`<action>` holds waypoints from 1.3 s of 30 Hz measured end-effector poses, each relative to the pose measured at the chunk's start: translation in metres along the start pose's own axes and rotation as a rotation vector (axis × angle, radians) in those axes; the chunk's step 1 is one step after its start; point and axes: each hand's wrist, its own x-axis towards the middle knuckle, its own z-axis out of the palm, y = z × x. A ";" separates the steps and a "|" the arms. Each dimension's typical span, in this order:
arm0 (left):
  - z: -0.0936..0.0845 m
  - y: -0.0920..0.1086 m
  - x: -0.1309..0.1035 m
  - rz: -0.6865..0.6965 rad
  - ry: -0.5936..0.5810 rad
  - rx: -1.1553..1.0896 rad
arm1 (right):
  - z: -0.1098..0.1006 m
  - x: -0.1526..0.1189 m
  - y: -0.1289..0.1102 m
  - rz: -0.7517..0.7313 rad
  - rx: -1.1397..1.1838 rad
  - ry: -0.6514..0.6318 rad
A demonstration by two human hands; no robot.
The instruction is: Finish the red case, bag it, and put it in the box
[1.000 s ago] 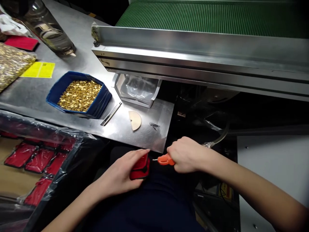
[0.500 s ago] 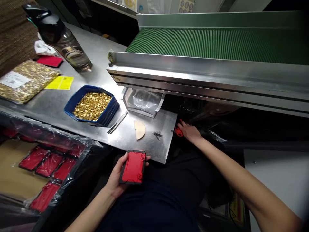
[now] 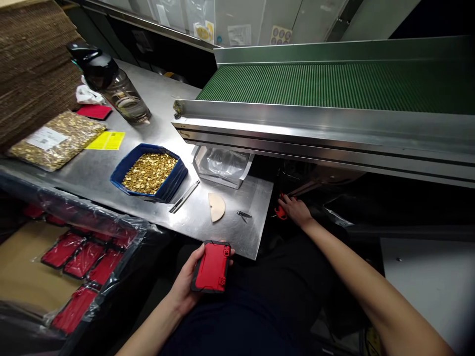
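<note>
My left hand (image 3: 185,284) holds a red and black phone case (image 3: 211,267) flat over my lap, just in front of the steel table edge (image 3: 222,247). My right hand (image 3: 297,210) reaches forward into the dark gap under the conveyor, to the right of the table. Its fingers rest on an orange-handled tool (image 3: 280,211), which is mostly hidden in shadow. Whether the fingers still grip the tool is unclear.
A blue tray of small gold parts (image 3: 150,172), a metal blade (image 3: 184,196), a half-round beige piece (image 3: 216,206) and a small clip (image 3: 244,214) lie on the table. A green conveyor belt (image 3: 334,84) runs behind. A bagged box of red cases (image 3: 77,257) sits at left.
My right hand carried the orange tool from my lap forward into the gap under the conveyor. My left hand turned the red case face up. The view tilted upward.
</note>
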 end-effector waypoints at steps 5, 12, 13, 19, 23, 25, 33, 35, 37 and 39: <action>0.004 -0.003 0.001 -0.017 0.096 0.033 | -0.019 -0.031 -0.013 0.193 0.213 0.085; 0.021 -0.015 0.016 0.095 0.060 0.194 | -0.033 -0.129 -0.119 0.053 0.830 -0.097; 0.023 -0.017 0.019 0.125 0.059 0.271 | -0.031 -0.138 -0.138 -0.007 1.007 -0.155; 0.034 -0.010 0.034 0.280 0.067 0.673 | -0.012 -0.149 -0.192 0.263 2.181 -0.268; 0.048 0.028 0.043 0.728 0.155 1.200 | 0.004 -0.141 -0.183 0.367 2.036 -0.152; 0.059 0.056 0.051 0.842 0.148 1.320 | 0.011 -0.138 -0.180 0.396 1.952 -0.087; 0.110 0.164 0.137 0.936 0.187 1.629 | 0.007 -0.131 -0.175 0.354 1.437 0.058; 0.121 0.182 0.162 0.885 0.213 1.711 | 0.013 -0.133 -0.174 0.419 1.319 0.123; 0.129 0.196 0.181 0.805 0.242 1.788 | 0.026 -0.137 -0.173 0.493 1.302 0.229; 0.135 0.207 0.194 0.731 0.284 1.844 | 0.039 -0.141 -0.174 0.528 1.340 0.336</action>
